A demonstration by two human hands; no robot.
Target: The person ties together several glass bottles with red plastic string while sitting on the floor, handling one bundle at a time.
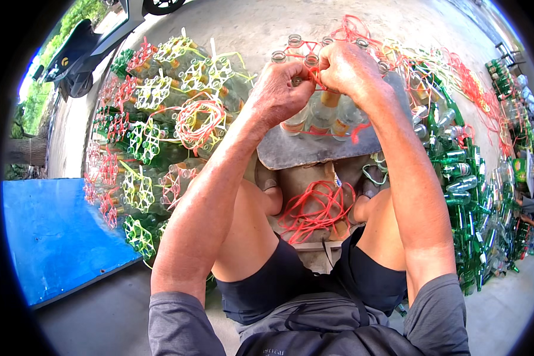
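A cluster of clear glass bottles (322,113) stands upright on a worn grey board (289,149) in front of me. Red plastic twine (313,76) runs around and between the bottle necks, with another strand low around the bottles. My left hand (289,86) pinches the twine at the near necks. Close beside it, my right hand (351,66) grips the same twine, its fingertips partly hidden behind the knuckles. A loose heap of red twine (318,209) lies on the ground between my feet, below the board.
Bundles of tied bottles (153,93) fill the left, with a coil of twine (200,122) on top. Loose green bottles (460,178) are piled at right. A blue panel (66,236), a scooter (78,58) and loose twine (471,84) lie farther out. Someone's arm (530,221) shows at the right edge.
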